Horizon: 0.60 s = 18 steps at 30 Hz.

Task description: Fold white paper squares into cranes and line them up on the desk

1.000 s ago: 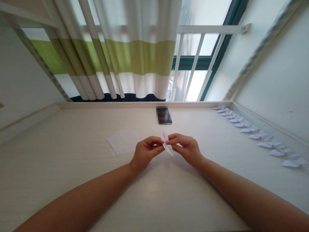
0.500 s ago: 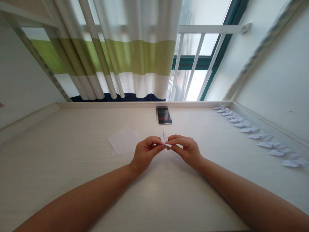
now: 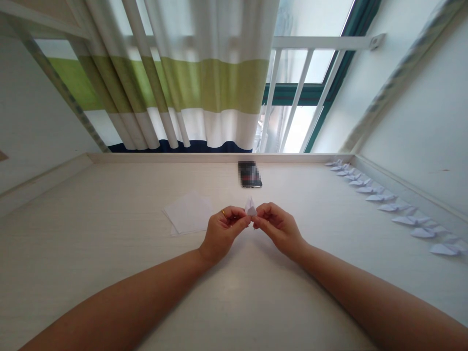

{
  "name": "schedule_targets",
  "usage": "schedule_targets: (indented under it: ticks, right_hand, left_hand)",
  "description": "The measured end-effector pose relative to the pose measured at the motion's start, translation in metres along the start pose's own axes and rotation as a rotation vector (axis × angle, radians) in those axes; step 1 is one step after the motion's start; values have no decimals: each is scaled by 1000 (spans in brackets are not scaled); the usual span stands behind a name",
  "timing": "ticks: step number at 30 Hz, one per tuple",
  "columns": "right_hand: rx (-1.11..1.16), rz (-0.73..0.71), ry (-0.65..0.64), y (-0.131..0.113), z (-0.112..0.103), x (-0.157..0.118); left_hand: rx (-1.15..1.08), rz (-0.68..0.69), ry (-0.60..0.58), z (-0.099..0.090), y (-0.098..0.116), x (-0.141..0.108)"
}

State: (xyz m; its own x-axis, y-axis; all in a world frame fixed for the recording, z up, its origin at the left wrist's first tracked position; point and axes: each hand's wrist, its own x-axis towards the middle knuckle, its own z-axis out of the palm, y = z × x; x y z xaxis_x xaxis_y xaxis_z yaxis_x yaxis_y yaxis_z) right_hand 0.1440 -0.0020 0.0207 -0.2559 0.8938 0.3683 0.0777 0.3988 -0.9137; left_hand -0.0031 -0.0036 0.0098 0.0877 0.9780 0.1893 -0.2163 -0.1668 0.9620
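Observation:
A small folded white paper (image 3: 250, 207) stands between my two hands, its pointed tip upward. My left hand (image 3: 224, 229), with a ring on one finger, pinches the paper's lower left side between thumb and fingers. On the other side, my right hand (image 3: 278, 225) grips its lower right edge, thumb against curled fingers. The lower part of the paper is mostly hidden by the fingertips. Just left of my left hand lie flat white paper sheets (image 3: 188, 213), overlapping on the pale table (image 3: 109, 214).
A dark phone-like object (image 3: 250, 174), partly pixelated, lies beyond my hands near the table's back edge. Several folded white paper pieces (image 3: 404, 220) form a slanting row along the right side. Behind the table hang a striped curtain (image 3: 215, 83) and a white railing (image 3: 321, 43).
The folded paper has turned and shows a broader face. My right fingers have curled in more, while both hands stay close together. The whole view has shifted slightly.

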Motion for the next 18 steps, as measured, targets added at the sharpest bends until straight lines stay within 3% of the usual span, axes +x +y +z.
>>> schedule_targets:
  ticks: [6, 18]
  right_hand:
    - [165, 184, 30, -1, 3, 1]
    - [186, 237, 31, -4, 2, 2]
  left_hand:
    - [6, 7, -5, 0, -2, 1]
    - [-75, -38, -50, 1, 2, 0]
